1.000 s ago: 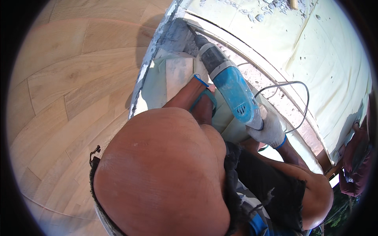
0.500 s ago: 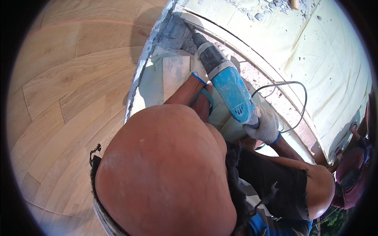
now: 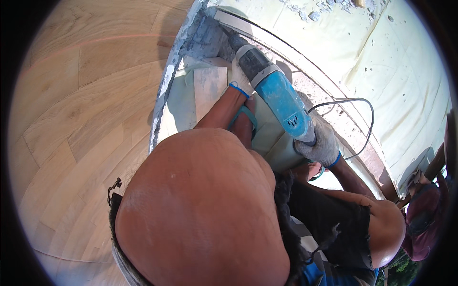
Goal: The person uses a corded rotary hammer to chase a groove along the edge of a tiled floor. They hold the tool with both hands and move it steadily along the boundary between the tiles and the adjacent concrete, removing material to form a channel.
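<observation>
Blue drill [image 3: 281, 98], aimed toward eleven o'clock, could kick if its bit [image 3: 225, 31] jams. Right grip [image 3: 322, 145] clasps it; left grip [image 3: 240, 77], half-hidden: can't tell.

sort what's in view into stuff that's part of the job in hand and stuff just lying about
In use:
- drill, blue and black
- right hand, gloved, around its rear handle
- left hand, gloved, at its front, grip partly hidden
- cord, looping near the right hand

Apparently just lying about:
- rubble
- wood piece, at the top edge
</observation>
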Motion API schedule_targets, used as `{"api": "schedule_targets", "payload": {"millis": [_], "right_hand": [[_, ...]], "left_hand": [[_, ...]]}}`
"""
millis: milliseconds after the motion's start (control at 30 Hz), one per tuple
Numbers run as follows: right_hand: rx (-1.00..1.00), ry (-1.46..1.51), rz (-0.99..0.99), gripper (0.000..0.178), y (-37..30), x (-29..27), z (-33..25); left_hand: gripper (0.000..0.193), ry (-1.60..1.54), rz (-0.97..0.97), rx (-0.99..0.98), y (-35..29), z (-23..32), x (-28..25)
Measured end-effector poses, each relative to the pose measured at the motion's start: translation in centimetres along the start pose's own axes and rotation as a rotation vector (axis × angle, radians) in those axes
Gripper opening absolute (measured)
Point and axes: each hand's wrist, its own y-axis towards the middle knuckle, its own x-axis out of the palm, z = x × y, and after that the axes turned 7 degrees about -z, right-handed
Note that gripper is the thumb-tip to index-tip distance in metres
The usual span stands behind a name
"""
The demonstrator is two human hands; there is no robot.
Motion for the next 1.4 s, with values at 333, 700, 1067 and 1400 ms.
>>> {"api": "schedule_targets", "payload": {"millis": [333, 700, 1067, 1400], "right_hand": [[0.03, 0.002, -0.046, 0.048, 2.6, -0.9, 0.1], [0.128, 0.08, -0.083, 0.05, -2.0, -3.3, 1.8], [-0.03, -0.303, -0.185, 0.08, -2.7, -2.4, 1.5], [-0.142, -0.338, -0.168, 0.067, -1.2, -2.7, 0.3]], "left_hand": [[0.049, -0.177, -0.29, -0.032, 1.6, 1.5, -3.8], [0.054, 0.061, 0.112, -0.103, -1.6, -0.4, 5.1], [0.066, -0.136, -0.143, -0.103, -2.2, -0.2, 4.0], [0.059, -0.203, 0.013, -0.036, -2.4, -0.4, 4.5]]}}
